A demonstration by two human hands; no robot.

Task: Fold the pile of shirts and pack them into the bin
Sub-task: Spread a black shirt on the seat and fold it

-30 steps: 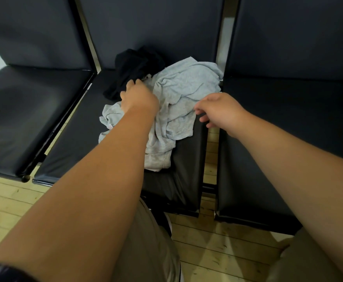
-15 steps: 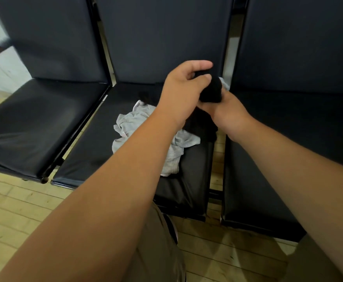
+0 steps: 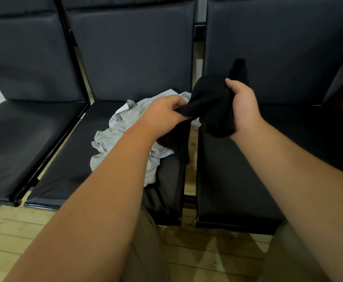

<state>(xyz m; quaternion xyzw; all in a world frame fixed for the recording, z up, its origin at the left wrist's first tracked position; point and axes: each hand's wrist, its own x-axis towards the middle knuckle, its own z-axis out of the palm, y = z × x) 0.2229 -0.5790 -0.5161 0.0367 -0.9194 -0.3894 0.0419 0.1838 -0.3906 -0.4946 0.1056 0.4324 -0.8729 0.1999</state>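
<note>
Black shirt (image 3: 211, 102), bunched, is held in the air at centre-right of frame, above the gap between the middle seat (image 3: 69, 159) and the right seat (image 3: 237, 180). Right hand (image 3: 242, 106) is closed round the bulk of the cloth, thumb uppermost; left hand (image 3: 164, 117) is pinched shut on a drawn-out corner or edge at the cloth's left. The two grips are set apart w/ fabric stretched between them, prob. so that an edge, collar or hem can be found and the garment shaken open before folding. A dark length of the shirt is seen hanging below the left hand, against the seat edge.

Grey shirt (image 3: 126, 127), crumpled, is left lying on the middle seat, centre of frame, partly hidden behind the left forearm; it is judged to be next in the pile.

Left seat (image 3: 24, 139) and wood floor (image 3: 14, 231) are seen at lower left. No bin is in view, so packing cannot be judged; no shirt is folded yet.
</note>
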